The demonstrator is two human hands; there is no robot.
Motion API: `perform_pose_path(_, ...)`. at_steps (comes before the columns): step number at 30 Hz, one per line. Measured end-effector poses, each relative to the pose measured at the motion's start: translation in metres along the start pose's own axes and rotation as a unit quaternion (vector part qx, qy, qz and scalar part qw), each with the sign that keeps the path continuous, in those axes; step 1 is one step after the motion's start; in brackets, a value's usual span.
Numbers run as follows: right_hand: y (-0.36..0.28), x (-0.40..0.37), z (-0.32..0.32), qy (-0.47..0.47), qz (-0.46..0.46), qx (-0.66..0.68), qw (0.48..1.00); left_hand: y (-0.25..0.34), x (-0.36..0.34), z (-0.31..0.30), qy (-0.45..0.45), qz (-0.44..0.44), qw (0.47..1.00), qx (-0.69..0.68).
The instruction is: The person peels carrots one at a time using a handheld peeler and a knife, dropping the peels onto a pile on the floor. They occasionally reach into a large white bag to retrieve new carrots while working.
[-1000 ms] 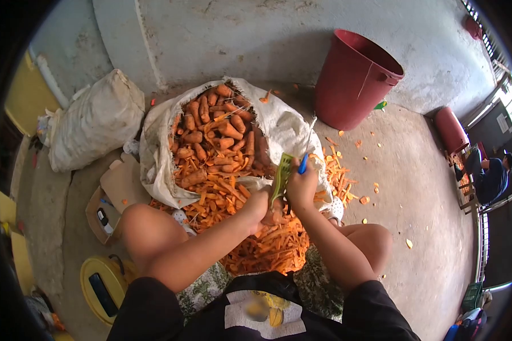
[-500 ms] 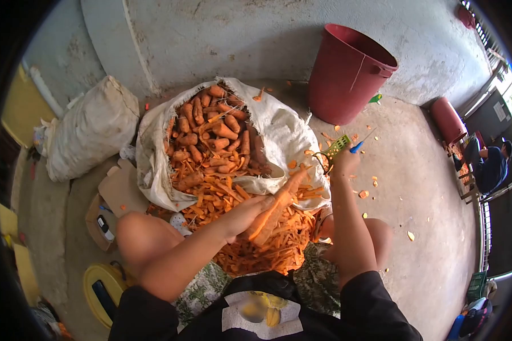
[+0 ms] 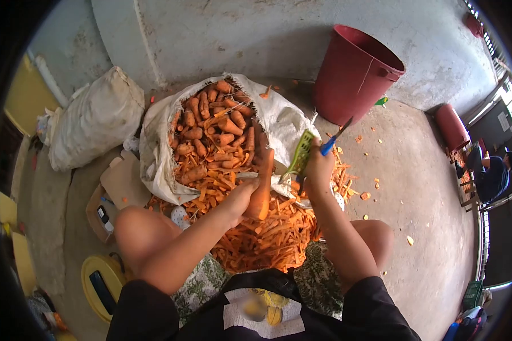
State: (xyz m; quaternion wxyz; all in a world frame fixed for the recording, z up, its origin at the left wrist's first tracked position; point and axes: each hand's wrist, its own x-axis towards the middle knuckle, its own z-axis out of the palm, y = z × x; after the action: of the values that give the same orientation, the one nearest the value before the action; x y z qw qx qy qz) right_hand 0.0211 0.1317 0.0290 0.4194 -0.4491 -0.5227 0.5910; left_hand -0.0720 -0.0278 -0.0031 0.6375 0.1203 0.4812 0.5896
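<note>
My left hand (image 3: 240,200) is closed around the lower part of a carrot (image 3: 262,190), which points up and away from me with its peeled side showing. In my right hand (image 3: 320,170) are a green peeler (image 3: 299,153) and a small knife with a blue handle (image 3: 327,146), its blade pointing up and right. The peeler is just right of the carrot, with a gap between them. Below both hands lies a heap of carrot peelings (image 3: 261,247) between my legs. Beyond it, an open white sack (image 3: 153,165) holds many carrots (image 3: 224,126).
A tall red bin (image 3: 347,85) stands by the wall. To the left are a full white sack (image 3: 96,128), an open cardboard box (image 3: 122,176) and a yellow lid (image 3: 91,273) with a phone (image 3: 102,291) on it. Another person (image 3: 492,177) sits far right.
My right hand has come left and closer to the carrot, bringing the peeler and knife. My left hand has tilted the carrot more upright.
</note>
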Motion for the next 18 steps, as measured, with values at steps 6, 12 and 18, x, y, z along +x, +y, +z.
perform_pose_path(6,0.012,-0.044,0.018,-0.086,-0.022,-0.057,0.994,0.005,0.001,0.016,0.022,-0.083,0.995,-0.053)
perform_pose_path(12,0.016,-0.048,0.017,-0.068,-0.066,-0.095,0.991,0.003,-0.001,0.027,-0.014,-0.067,0.974,-0.214)
perform_pose_path(18,0.016,-0.047,0.013,-0.018,-0.101,-0.219,0.97,-0.013,0.012,0.02,-0.038,-0.053,0.985,-0.16)
